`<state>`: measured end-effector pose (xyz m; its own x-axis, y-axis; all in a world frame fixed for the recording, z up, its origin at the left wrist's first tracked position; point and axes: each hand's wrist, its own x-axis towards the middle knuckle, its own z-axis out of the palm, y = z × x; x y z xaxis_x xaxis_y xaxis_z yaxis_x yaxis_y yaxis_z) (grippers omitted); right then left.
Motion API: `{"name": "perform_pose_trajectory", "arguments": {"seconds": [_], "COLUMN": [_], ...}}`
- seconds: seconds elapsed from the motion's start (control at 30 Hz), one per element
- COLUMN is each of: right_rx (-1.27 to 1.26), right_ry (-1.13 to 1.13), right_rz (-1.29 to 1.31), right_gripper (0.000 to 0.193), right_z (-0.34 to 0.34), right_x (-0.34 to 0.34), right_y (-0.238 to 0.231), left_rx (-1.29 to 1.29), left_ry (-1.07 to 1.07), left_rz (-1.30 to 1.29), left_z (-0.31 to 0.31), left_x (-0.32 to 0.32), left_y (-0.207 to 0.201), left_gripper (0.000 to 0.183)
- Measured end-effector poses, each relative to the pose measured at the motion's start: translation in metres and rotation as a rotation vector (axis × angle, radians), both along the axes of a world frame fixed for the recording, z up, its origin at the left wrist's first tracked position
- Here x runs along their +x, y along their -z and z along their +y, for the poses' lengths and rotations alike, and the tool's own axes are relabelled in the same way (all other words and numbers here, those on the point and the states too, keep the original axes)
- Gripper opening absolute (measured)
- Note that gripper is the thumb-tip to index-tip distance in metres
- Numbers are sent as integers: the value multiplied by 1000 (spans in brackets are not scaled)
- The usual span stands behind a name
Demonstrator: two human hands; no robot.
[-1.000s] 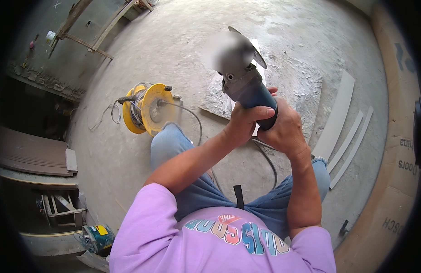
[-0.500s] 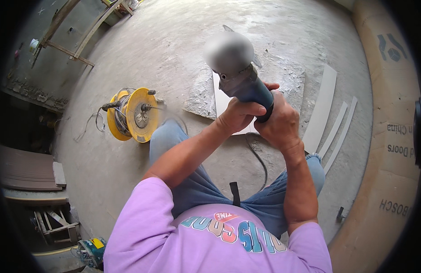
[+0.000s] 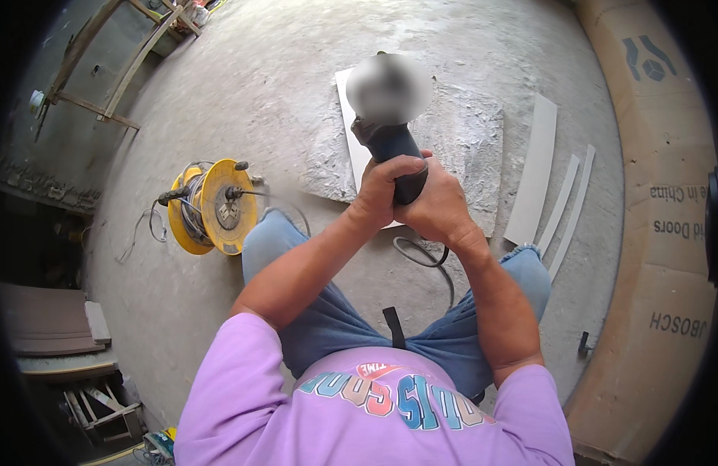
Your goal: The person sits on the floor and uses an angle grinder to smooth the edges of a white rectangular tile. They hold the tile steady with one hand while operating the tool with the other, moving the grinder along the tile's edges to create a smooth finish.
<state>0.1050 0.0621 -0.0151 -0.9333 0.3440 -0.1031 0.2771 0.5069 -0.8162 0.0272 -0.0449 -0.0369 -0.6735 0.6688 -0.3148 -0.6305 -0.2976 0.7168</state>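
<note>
An angle grinder with a dark blue body stands out in front of me, its head pointing away and blurred. My left hand is closed round the body from the left. On the right, my right hand wraps the rear of the handle, fingers partly hidden. A black cord loops down below it between my knees. Behind the tool lies a white panel strip, partly covered by the grinder and my hands. It rests on a rough, dust-covered slab on the floor.
To the left stands a yellow cable reel with its lead running toward my knee. A wide white strip and two narrow ones lie at right. A long cardboard box lines the right side; a wooden frame stands far left.
The grinder and both hands have moved a little left and nearer to me, the tool now more upright in the view. More of the white panel's far end shows. Both hands keep their hold.
</note>
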Motion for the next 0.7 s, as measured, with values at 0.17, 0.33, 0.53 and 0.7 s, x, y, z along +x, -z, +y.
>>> {"name": "perform_pose_trajectory", "arguments": {"seconds": [0.17, 0.33, 0.53, 0.7], "right_rx": [25, -10, -30, -19], "right_ry": [-6, -17, -13, -12], "right_rz": [-130, -152, -134, -122], "right_gripper": [85, 89, 86, 84], "right_z": [-5, -3, -3, -2], "right_x": [-4, -7, -9, -7], "right_y": [2, 6, 13, 10], "left_rx": [53, -13, -33, -23], "left_ry": [45, 37, 41, 12], "left_rz": [-95, -143, -142, -191], "left_z": [-5, -4, -4, -1], "left_x": [-6, -10, -12, -10], "left_y": [15, 25, 26, 25], "left_gripper": [42, 43, 44, 33]}}
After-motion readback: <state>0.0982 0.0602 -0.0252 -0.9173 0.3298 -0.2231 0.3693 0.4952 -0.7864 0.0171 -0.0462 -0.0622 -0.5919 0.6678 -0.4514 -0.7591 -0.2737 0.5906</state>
